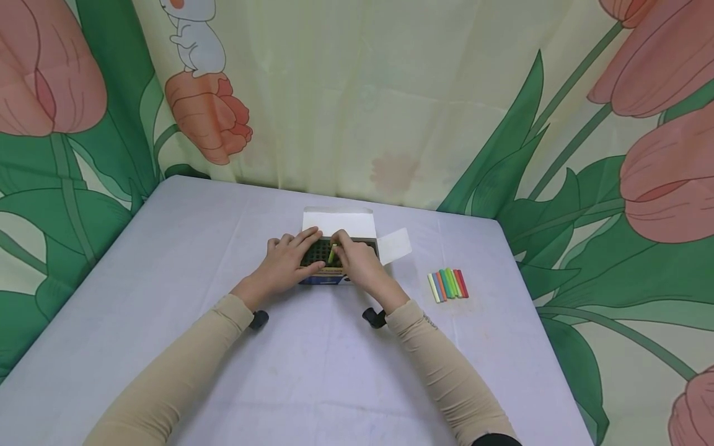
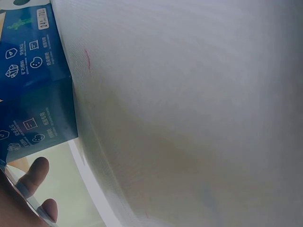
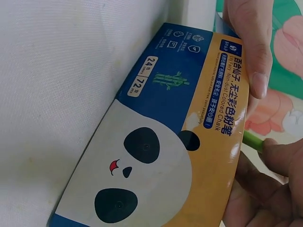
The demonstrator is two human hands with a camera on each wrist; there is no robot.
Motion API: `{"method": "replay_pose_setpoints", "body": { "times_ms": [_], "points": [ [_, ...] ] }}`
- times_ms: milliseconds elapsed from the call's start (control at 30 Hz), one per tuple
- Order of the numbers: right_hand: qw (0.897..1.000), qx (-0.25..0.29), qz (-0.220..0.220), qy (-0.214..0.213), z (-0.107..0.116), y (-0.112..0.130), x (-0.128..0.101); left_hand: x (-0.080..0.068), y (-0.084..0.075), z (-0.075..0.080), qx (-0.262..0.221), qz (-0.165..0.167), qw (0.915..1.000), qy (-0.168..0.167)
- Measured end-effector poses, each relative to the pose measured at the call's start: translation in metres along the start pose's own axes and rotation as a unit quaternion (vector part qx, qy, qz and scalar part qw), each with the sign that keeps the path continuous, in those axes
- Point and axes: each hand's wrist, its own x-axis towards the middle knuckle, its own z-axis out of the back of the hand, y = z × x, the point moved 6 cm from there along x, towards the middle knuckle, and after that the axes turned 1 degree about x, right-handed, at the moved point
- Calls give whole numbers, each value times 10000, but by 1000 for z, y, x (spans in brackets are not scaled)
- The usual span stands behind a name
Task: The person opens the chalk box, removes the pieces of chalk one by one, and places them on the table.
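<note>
A chalk box (image 1: 326, 280) lies on the table with its white lid raised at the back. Its blue, white and orange front, printed with a panda face (image 3: 142, 165), fills much of the right wrist view. My left hand (image 1: 286, 261) rests across the box's left end, the thumb along the front edge and fingers extended toward the back. Over the box's inside, my right hand (image 1: 361, 263) pinches a yellow-green chalk stick (image 3: 253, 141) between thumb and finger. The box's dark insert (image 1: 319, 250) shows a grid of holes; my hands hide part of it.
Several coloured chalk sticks (image 1: 449, 285) lie side by side in a row right of the box. A white side flap (image 1: 394, 245) sticks out from the box's right end. A curtain (image 1: 357, 124) printed with tulips hangs behind the table (image 1: 268, 378).
</note>
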Motion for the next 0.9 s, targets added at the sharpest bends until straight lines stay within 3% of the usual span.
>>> {"method": "replay_pose_setpoints", "body": {
  "times_ms": [333,633,900],
  "points": [
    [9973,635,-107,-343,4,-3,0,0,0,0,54,-22,10000,-57],
    [9883,1380,-137,-637,15,-5,-2,0,1,0,55,9,10000,-6],
    [9865,1350,-52,-925,29,-8,-9,-1,1,-1,44,5,10000,-24]
  ]
}}
